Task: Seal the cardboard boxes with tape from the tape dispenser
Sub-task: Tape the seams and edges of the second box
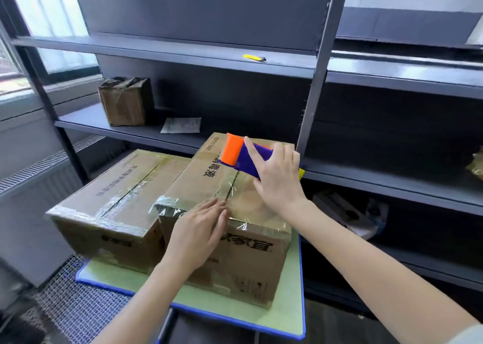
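Two cardboard boxes stand side by side on a green mat. The right box (pixel 209 171) has clear tape running along its top seam and over its near edge. My right hand (pixel 277 176) grips a blue tape dispenser (pixel 251 160) with an orange flap, held on the far part of that seam. My left hand (pixel 201 228) lies flat with straight fingers on the near top edge, pressing the tape down. The left box (pixel 109 192) also carries clear tape along its seam and front edge.
The green mat (pixel 292 299) with a blue border lies on a wire-mesh surface (pixel 78 304). Dark metal shelving (pixel 183 53) stands right behind the boxes, with an upright post (pixel 313 92). On it sit a small taped box (pixel 125 100), a paper slip (pixel 180 125) and a yellow utility knife (pixel 253 57).
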Demonstrator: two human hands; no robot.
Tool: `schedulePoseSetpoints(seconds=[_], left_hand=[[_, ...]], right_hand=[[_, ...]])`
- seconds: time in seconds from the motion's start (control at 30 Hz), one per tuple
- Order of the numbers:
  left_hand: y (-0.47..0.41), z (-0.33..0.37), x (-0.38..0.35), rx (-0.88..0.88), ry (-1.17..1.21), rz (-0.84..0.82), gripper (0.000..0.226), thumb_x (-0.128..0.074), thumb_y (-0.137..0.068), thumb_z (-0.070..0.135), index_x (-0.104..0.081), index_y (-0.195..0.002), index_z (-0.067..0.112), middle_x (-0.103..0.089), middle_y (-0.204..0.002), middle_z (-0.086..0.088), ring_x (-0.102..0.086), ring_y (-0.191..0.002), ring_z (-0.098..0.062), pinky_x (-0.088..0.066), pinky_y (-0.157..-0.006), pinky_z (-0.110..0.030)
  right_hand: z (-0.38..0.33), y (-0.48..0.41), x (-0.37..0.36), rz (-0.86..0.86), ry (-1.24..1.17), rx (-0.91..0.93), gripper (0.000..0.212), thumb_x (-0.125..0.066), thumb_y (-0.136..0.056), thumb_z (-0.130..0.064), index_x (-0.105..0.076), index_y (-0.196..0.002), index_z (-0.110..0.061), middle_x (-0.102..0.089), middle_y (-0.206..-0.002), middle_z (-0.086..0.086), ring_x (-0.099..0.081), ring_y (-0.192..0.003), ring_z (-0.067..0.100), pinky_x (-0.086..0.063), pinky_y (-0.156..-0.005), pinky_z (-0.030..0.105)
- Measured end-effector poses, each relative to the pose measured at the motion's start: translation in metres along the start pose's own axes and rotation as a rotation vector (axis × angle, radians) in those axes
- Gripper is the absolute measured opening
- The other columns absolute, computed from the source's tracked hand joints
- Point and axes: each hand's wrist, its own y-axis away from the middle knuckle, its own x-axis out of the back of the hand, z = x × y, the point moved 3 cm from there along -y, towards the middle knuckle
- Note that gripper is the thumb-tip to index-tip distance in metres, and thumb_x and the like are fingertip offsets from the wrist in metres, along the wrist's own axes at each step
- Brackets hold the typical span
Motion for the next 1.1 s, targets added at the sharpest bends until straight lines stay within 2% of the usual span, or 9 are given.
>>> schedulePoseSetpoints(seconds=[0.17, 0.23, 0.43, 0.53, 0.67, 0.87, 0.97, 1.03, 1.1], left_hand=[[0.01, -0.045, 0.015, 0.027, -0.039, 0.007, 0.052, -0.027, -0.099, 0.038, -0.071, -0.108, 0.012, -0.068, -0.114, 0.0, -0.058, -0.116, -0.014, -0.034, -0.104, -0.021], [0.012, -0.057, 0.016, 0.017, -0.044, -0.008, 0.046, -0.032, -0.097, 0.035, -0.071, -0.109, 0.012, -0.068, -0.115, 0.0, -0.057, -0.117, -0.013, -0.033, -0.105, -0.021], [0.015, -0.07, 0.009, -0.068, 0.009, 0.02, 0.035, -0.046, -0.087, 0.024, -0.072, -0.106, 0.01, -0.069, -0.111, -0.001, -0.061, -0.111, -0.016, -0.041, -0.102, -0.027], [0.018, -0.073, 0.006, -0.093, 0.014, 0.022, 0.037, -0.046, -0.086, 0.024, -0.07, -0.11, 0.009, -0.067, -0.115, -0.002, -0.059, -0.115, -0.016, -0.04, -0.104, -0.03], [0.018, -0.077, 0.006, -0.133, 0.032, 0.032, 0.038, -0.044, -0.086, 0.021, -0.069, -0.112, 0.008, -0.067, -0.117, -0.002, -0.058, -0.117, -0.016, -0.039, -0.105, -0.029], [0.015, -0.088, 0.011, -0.138, 0.179, -0.021, 0.039, -0.042, -0.087, 0.019, -0.067, -0.115, 0.007, -0.065, -0.12, -0.003, -0.052, -0.121, -0.012, -0.034, -0.107, -0.024], [0.017, -0.093, 0.019, -0.125, 0.241, 0.01, 0.038, -0.042, -0.089, 0.017, -0.065, -0.116, 0.003, -0.064, -0.122, -0.007, -0.051, -0.123, -0.016, -0.036, -0.105, -0.029], [0.02, -0.1, 0.029, -0.084, 0.238, 0.092, 0.036, -0.04, -0.09, 0.019, -0.067, -0.107, 0.002, -0.068, -0.11, -0.007, -0.06, -0.111, -0.021, -0.042, -0.097, -0.027], [0.021, -0.116, 0.042, 0.08, 0.25, 0.189, 0.028, -0.04, -0.091, 0.018, -0.064, -0.094, 0.004, -0.066, -0.091, -0.005, -0.059, -0.089, -0.021, -0.039, -0.08, -0.021]], right_hand=[[-0.036, -0.004, -0.021, 0.085, 0.002, 0.041, 0.088, -0.084, -0.057, 0.0, -0.05, -0.136, -0.02, -0.051, -0.085, 0.015, -0.052, -0.077, 0.032, -0.043, -0.07, 0.04], [-0.043, -0.001, -0.031, 0.089, 0.006, 0.01, 0.092, -0.085, -0.058, 0.001, -0.046, -0.139, -0.022, -0.048, -0.089, 0.015, -0.048, -0.082, 0.032, -0.035, -0.076, 0.04], [-0.058, 0.014, -0.051, 0.056, -0.022, 0.06, 0.094, -0.09, -0.056, -0.016, -0.046, -0.138, -0.024, -0.046, -0.097, 0.018, -0.044, -0.094, 0.033, -0.03, -0.083, 0.041], [-0.058, 0.016, -0.051, 0.031, -0.014, 0.068, 0.092, -0.087, -0.062, -0.023, -0.038, -0.14, -0.025, -0.041, -0.106, 0.018, -0.04, -0.1, 0.034, -0.028, -0.086, 0.042], [-0.059, 0.017, -0.051, -0.028, 0.01, 0.055, 0.09, -0.085, -0.064, -0.025, -0.036, -0.139, -0.027, -0.048, -0.108, 0.022, -0.039, -0.099, 0.034, -0.031, -0.087, 0.044], [-0.065, 0.017, -0.04, -0.112, -0.117, -0.011, 0.066, -0.073, -0.069, -0.012, -0.055, -0.132, -0.023, -0.055, -0.103, 0.022, -0.055, -0.094, 0.04, -0.045, -0.081, 0.048], [-0.076, 0.018, -0.031, -0.057, -0.091, -0.031, 0.052, -0.053, -0.077, -0.013, -0.059, -0.128, -0.017, -0.057, -0.116, 0.023, -0.05, -0.111, 0.04, -0.037, -0.095, 0.051], [-0.095, 0.016, -0.023, 0.01, -0.15, 0.061, 0.049, -0.041, -0.077, -0.015, -0.065, -0.119, -0.01, -0.062, -0.112, 0.017, -0.051, -0.11, 0.033, -0.031, -0.1, 0.045], [-0.117, 0.011, -0.016, 0.024, -0.283, 0.169, 0.043, -0.043, -0.077, -0.012, -0.069, -0.109, -0.006, -0.065, -0.098, 0.012, -0.057, -0.1, 0.03, -0.035, -0.098, 0.041]])
